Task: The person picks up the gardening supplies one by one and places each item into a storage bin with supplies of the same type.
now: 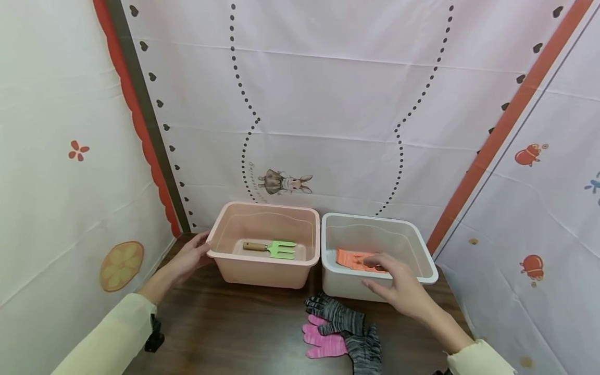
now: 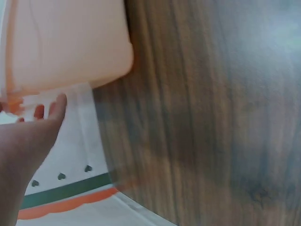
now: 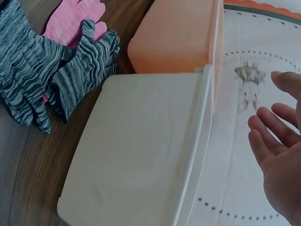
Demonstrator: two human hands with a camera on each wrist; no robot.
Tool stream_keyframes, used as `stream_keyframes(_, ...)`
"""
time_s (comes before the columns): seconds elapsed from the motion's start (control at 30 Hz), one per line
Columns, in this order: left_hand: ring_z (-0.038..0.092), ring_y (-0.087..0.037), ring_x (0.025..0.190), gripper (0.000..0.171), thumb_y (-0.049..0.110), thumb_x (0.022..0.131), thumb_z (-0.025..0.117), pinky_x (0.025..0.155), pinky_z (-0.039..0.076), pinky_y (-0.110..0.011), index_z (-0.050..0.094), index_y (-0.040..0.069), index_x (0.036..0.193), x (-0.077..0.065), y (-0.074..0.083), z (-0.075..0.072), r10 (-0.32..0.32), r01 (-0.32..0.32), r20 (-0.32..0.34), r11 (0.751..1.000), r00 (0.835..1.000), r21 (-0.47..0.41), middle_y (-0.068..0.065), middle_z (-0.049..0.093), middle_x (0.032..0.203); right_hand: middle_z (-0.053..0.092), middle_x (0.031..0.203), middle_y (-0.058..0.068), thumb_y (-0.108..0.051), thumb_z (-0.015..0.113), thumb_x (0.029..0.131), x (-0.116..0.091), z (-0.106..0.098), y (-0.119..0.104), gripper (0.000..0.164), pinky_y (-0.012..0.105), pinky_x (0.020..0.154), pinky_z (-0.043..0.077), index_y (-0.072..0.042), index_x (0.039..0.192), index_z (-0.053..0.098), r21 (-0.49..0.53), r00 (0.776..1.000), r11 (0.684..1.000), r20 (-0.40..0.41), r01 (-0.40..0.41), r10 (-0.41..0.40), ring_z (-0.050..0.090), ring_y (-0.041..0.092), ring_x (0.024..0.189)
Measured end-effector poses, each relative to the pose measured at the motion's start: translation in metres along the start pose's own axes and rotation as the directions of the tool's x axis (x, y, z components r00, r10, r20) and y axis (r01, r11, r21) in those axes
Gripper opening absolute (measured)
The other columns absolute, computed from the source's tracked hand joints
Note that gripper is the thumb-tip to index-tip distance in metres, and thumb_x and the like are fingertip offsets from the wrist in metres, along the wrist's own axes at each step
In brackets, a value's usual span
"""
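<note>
A peach bin (image 1: 267, 271) holds a green hand fork (image 1: 281, 250) with a wooden handle. My left hand (image 1: 191, 255) is at the bin's left end, fingers right by the rim and fairly straight in the left wrist view. Beside it stands a white bin (image 1: 347, 286) with an orange glove (image 1: 349, 259) lying inside. Over this bin's front rim hovers my right hand (image 1: 398, 286), thumb and fingers spread apart with nothing between them. The right wrist view shows the same hand (image 3: 282, 141) with its fingers loosely bent.
In front of the white bin, grey-and-black striped knit gloves (image 1: 349, 317) and a pink glove (image 1: 328, 345) lie in a pile on the dark wooden table (image 1: 234, 328). Printed white cloth (image 1: 328, 94) hangs behind the bins and on both sides.
</note>
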State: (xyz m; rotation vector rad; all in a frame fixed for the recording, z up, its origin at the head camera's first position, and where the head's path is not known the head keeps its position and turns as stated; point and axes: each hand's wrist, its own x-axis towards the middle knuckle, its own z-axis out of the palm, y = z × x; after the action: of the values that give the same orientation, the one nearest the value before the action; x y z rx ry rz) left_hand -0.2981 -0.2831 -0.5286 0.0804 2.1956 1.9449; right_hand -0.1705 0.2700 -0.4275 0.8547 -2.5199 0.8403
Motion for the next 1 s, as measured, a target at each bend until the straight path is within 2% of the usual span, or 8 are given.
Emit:
stream_keyframes(0.1,0.04,-0.049,0.145,0.067,0.016,0.113,0.044,0.115,0.043,-0.059,0.008,-0.002,0.167,0.002,0.01,0.002,0.017,-0.003,-0.094,0.989,0.995,0.146,-0.035,0.026,0.164,0.071,0.124,-0.007,-0.014,0.087,0.089,-0.006,-0.007,0.003,0.045,0.043,0.09,0.06,-0.019,0.13,0.069,-0.012,1.0,1.0,-0.028,-0.011,0.01,0.069,0.018,0.113)
stream_keyframes(0.17,0.04,-0.049,0.145,0.069,0.016,0.111,0.047,0.115,0.043,-0.059,0.011,-0.005,0.166,0.001,0.018,0.004,0.042,0.001,-0.153,0.961,0.987,0.275,-0.036,0.03,0.162,0.071,0.124,-0.006,-0.013,0.088,0.089,-0.011,-0.012,0.005,0.046,0.039,0.091,0.06,-0.019,0.13,0.069,-0.01,0.999,0.999,-0.041,-0.03,0.03,0.069,0.018,0.113)
stream_keyframes(0.23,0.039,-0.05,0.146,0.071,0.018,0.109,0.051,0.117,0.039,-0.062,0.016,-0.007,0.164,-0.003,0.029,0.009,0.098,-0.009,-0.206,0.919,0.974,0.394,-0.036,0.033,0.16,0.071,0.125,-0.006,-0.014,0.088,0.089,-0.015,-0.018,0.006,0.046,0.034,0.093,0.059,-0.019,0.131,0.069,-0.009,0.997,0.998,-0.052,-0.06,0.059,0.068,0.018,0.113)
stream_keyframes(0.33,0.037,-0.053,0.145,0.069,0.024,0.109,0.054,0.118,0.034,-0.067,0.024,-0.01,0.161,-0.01,0.048,0.02,0.244,-0.078,-0.233,0.829,0.941,0.553,-0.037,0.037,0.157,0.072,0.125,-0.003,-0.015,0.087,0.09,-0.02,-0.025,0.007,0.043,0.026,0.096,0.056,-0.019,0.13,0.069,-0.016,0.993,0.995,-0.069,-0.098,0.097,0.068,0.018,0.114)
stream_keyframes(0.5,0.039,-0.054,0.143,0.064,0.027,0.109,0.057,0.115,0.033,-0.072,0.036,-0.007,0.158,-0.02,0.079,0.053,0.463,-0.271,-0.13,0.699,0.877,0.661,-0.035,0.04,0.155,0.073,0.123,0.0,-0.017,0.087,0.091,-0.03,-0.034,0.008,0.041,0.024,0.09,0.058,-0.017,0.128,0.07,-0.055,0.988,0.991,-0.103,-0.119,0.113,0.07,0.019,0.11)
stream_keyframes(0.67,0.042,-0.05,0.143,0.063,0.027,0.105,0.065,0.115,0.034,-0.072,0.042,0.003,0.158,-0.031,0.1,0.093,0.542,-0.394,-0.006,0.62,0.841,0.679,-0.028,0.044,0.156,0.074,0.121,-0.003,-0.015,0.088,0.089,-0.037,-0.034,0.008,0.041,0.016,0.091,0.054,-0.016,0.127,0.071,-0.059,0.985,0.991,-0.131,-0.124,0.115,0.07,0.018,0.108)
stream_keyframes(0.8,0.044,-0.045,0.143,0.067,0.03,0.101,0.071,0.115,0.037,-0.068,0.045,0.006,0.157,-0.045,0.109,0.123,0.547,-0.421,0.051,0.578,0.835,0.699,-0.024,0.047,0.155,0.073,0.121,-0.003,-0.014,0.087,0.089,-0.043,-0.032,0.009,0.042,0.009,0.094,0.048,-0.016,0.127,0.071,-0.044,0.984,0.991,-0.135,-0.124,0.117,0.069,0.018,0.109)
stream_keyframes(1.0,0.05,-0.036,0.141,0.067,0.037,0.101,0.074,0.113,0.045,-0.061,0.048,0.012,0.157,-0.069,0.114,0.158,0.524,-0.474,0.135,0.591,0.841,0.653,-0.013,0.051,0.154,0.074,0.119,-0.004,-0.016,0.087,0.089,-0.05,-0.033,0.01,0.042,0.016,0.092,0.052,-0.02,0.128,0.071,-0.05,0.981,0.989,-0.149,-0.136,0.128,0.069,0.016,0.107)
